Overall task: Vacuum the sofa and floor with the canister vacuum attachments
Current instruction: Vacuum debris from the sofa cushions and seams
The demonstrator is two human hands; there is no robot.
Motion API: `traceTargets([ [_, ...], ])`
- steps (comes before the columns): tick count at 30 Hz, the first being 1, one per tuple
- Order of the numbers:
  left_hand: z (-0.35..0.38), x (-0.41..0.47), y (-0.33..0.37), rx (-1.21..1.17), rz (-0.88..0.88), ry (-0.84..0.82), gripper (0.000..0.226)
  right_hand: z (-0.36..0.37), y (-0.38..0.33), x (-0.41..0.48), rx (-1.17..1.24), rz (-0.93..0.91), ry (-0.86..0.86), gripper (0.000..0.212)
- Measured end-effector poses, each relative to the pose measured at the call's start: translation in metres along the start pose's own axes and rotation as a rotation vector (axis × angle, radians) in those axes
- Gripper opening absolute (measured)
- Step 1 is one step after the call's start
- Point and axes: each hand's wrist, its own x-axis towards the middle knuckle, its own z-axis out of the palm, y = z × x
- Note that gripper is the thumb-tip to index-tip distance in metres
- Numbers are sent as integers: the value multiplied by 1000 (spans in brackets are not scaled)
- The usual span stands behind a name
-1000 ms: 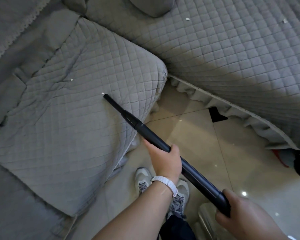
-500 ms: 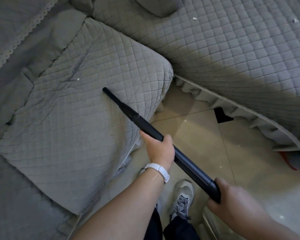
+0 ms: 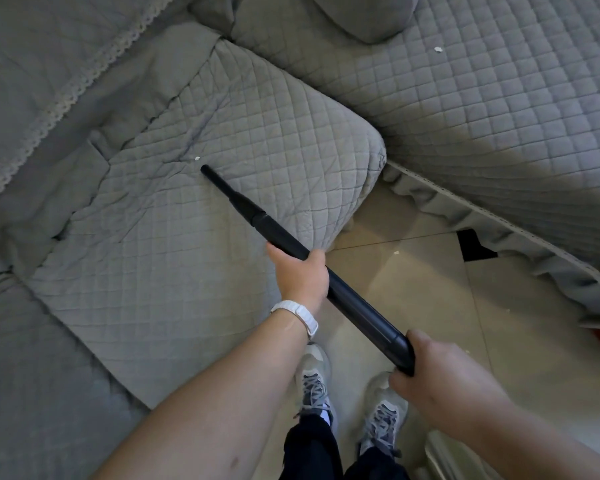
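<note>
a: what's changed?
b: the nozzle [image 3: 227, 190] has slid up the seat cushion [image 3: 187, 265] and now sits just beside a white crumb [image 3: 197, 158]. that one's next, i'd say.
a: grips?
b: left hand [image 3: 302, 275] and right hand [image 3: 437, 375] are both clenched round the wand [image 3: 361, 311].
a: heading?
b: long axis runs diagonally from lower right to centre, tip pointing upper left, perhaps touching the fabric.

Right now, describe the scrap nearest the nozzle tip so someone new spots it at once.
Find the grey quilted seat cushion left of centre, over which the black vacuum wand reaches. Just past the wand's narrow tip lies a tiny white scrap. It is the only fleck on that cushion; another white fleck lies on the sofa section at upper right.
</note>
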Motion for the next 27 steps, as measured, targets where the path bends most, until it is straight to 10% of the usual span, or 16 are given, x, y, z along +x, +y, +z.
traceTargets([
  [27,-22,40,45,27,-50,-91,45,2,-60,7,195,101,30,13],
])
